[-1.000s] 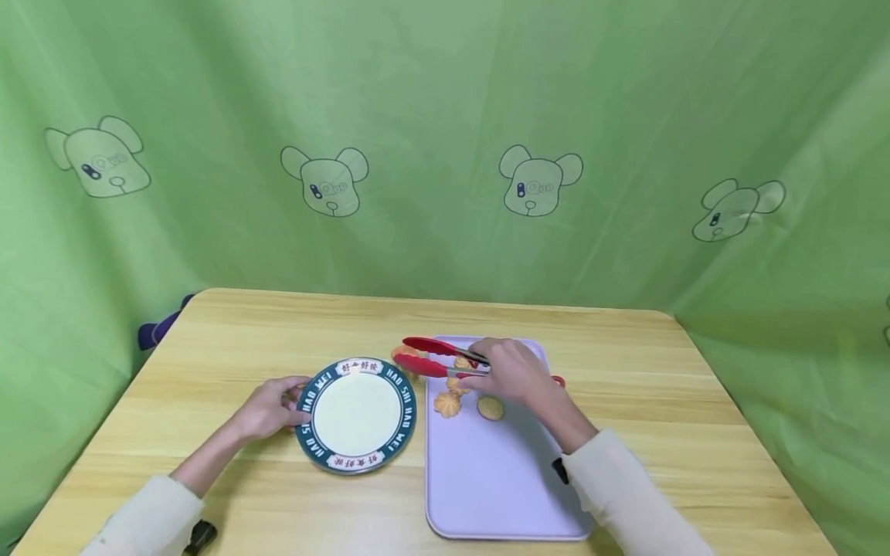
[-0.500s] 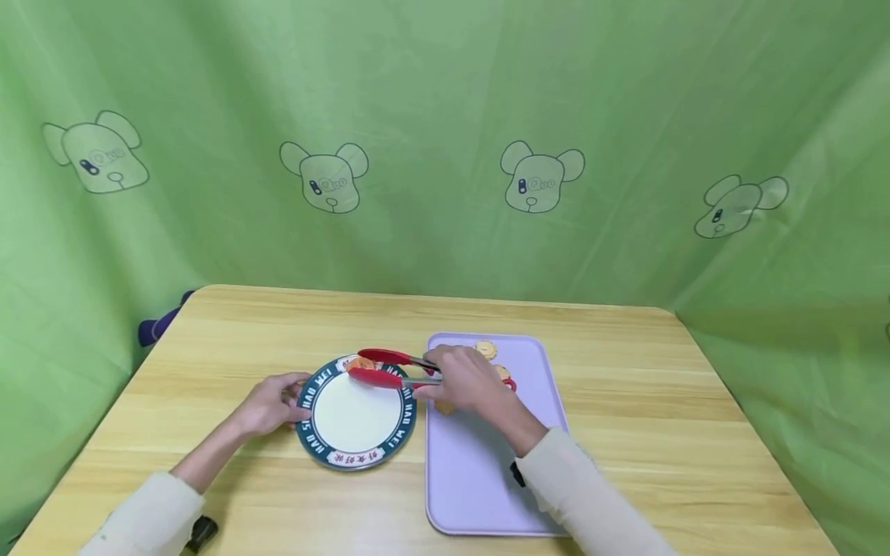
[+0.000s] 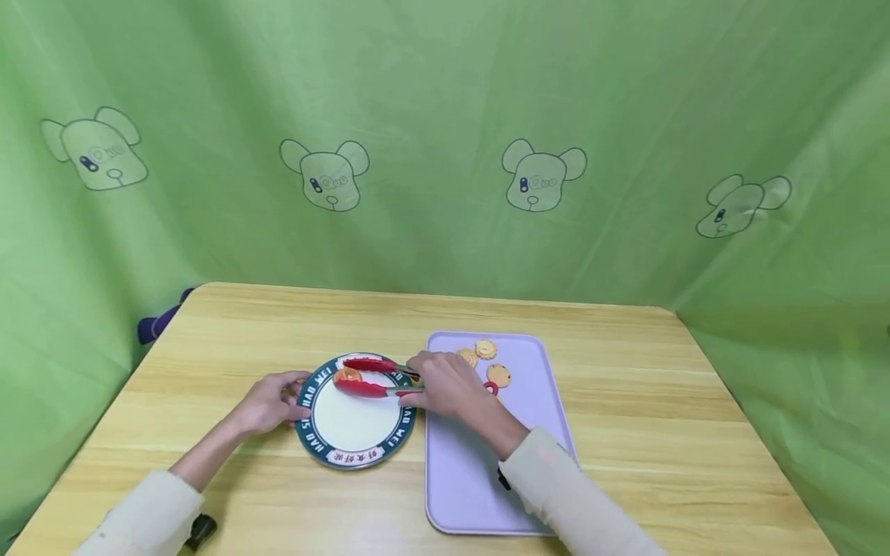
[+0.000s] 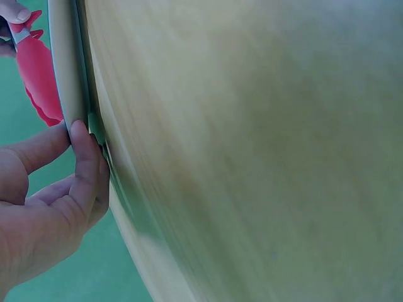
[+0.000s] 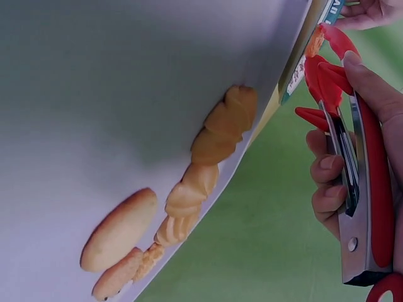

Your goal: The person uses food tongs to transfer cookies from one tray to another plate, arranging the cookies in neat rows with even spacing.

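Observation:
The left hand point(image 3: 267, 405) pinches the left rim of a round plate point(image 3: 354, 421) with a dark teal lettered border. In the left wrist view, thumb and fingers meet on the plate's edge point(image 4: 70, 69). Red-tipped metal tongs point(image 3: 368, 391) are gripped by the right hand point(image 3: 445, 384), over the gap between plate and purple tray point(image 3: 466, 479). Between the tongs' red tips is an orange-brown cookie point(image 3: 346, 375), over the plate's upper left part. Whether the cookie touches the plate, I cannot tell.
Several cookies point(image 3: 498, 375) lie at the far end of the tray, some hidden by the right hand. The right wrist view shows a row of ridged cookies point(image 5: 214, 132) and a smooth oval one point(image 5: 119, 229). A green curtain point(image 3: 431, 247) hangs behind the wooden table point(image 3: 647, 401).
The right hand has moved left with the tongs, carrying the orange-brown cookie from the gap beside the tray to over the plate. The left hand stays at the plate's rim.

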Demonstrator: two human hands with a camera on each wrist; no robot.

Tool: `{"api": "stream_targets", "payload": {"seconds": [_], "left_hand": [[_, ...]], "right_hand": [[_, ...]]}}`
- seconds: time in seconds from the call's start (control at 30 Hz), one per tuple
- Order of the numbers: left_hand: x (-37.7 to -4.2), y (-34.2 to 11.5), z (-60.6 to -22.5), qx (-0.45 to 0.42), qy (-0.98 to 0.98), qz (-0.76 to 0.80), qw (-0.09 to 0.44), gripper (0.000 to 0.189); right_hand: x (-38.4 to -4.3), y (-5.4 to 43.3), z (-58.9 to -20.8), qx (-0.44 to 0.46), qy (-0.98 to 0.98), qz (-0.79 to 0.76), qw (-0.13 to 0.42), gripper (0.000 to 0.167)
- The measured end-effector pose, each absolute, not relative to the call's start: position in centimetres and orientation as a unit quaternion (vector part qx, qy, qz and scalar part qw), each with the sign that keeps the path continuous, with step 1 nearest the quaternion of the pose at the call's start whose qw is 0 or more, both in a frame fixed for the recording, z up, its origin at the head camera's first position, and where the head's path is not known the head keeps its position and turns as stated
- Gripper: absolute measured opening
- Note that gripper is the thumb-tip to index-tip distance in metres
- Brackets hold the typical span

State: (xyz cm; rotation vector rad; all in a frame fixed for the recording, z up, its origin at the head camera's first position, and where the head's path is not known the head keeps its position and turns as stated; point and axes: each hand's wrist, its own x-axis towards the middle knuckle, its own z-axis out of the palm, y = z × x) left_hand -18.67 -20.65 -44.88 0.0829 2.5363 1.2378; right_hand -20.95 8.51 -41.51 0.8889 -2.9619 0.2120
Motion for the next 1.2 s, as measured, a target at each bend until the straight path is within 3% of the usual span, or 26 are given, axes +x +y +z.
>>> {"api": "stream_targets", "payload": {"seconds": [0.37,0.73,1.0,1.2], "left_hand": [[-18.6,-20.6,-45.1,0.030,0.879,0.449,0.156,0.066],[-18.5,-20.5,-44.9,0.026,0.885,0.439,0.154,0.066],[-18.4,-20.6,-44.9,0.024,0.883,0.442,0.155,0.067],[-18.5,-20.6,-44.9,0.023,0.882,0.443,0.158,0.067]], "right_hand": [[-20.6,8.9,-41.4,0.280,-0.957,0.075,0.022,0.060],[-19.2,13.0,-40.8,0.242,-0.962,0.124,0.018,0.058],[-17.6,16.5,-40.8,0.192,-0.972,0.133,0.011,0.078],[-16.6,19.0,-41.0,0.198,-0.971,0.128,0.027,0.079]]}}
